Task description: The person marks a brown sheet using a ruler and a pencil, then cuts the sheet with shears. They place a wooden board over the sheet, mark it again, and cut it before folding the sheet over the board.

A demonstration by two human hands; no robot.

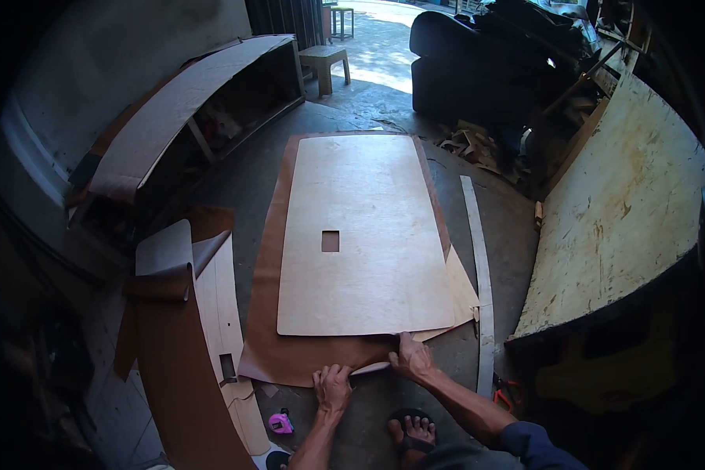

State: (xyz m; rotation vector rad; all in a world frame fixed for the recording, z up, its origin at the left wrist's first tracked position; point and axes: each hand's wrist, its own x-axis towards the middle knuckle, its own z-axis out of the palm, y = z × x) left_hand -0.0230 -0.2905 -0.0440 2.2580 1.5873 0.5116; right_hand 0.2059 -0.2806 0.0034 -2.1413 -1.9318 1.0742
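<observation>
A brown leatherette sheet (290, 362) lies on the floor under a pale plywood panel (368, 196) with rounded corners and a small rectangular cut-out. The near edge of the sheet sticks out past the panel and folds up, showing its light underside. My left hand (333, 389) has its fingers curled over this near edge. Farther right, my right hand (413, 360) grips the same edge close to the panel's near side. Both thumbs are partly hidden. Another light board (460, 286) shows from beneath the panel at the right.
A pink tape measure (280, 423) sits left of my left hand. Orange-handled scissors (506, 393) and a long pale strip (480, 282) lie at the right. More brown leatherette (176, 360) covers boards on the left. A large stained board (615, 211) leans at the right.
</observation>
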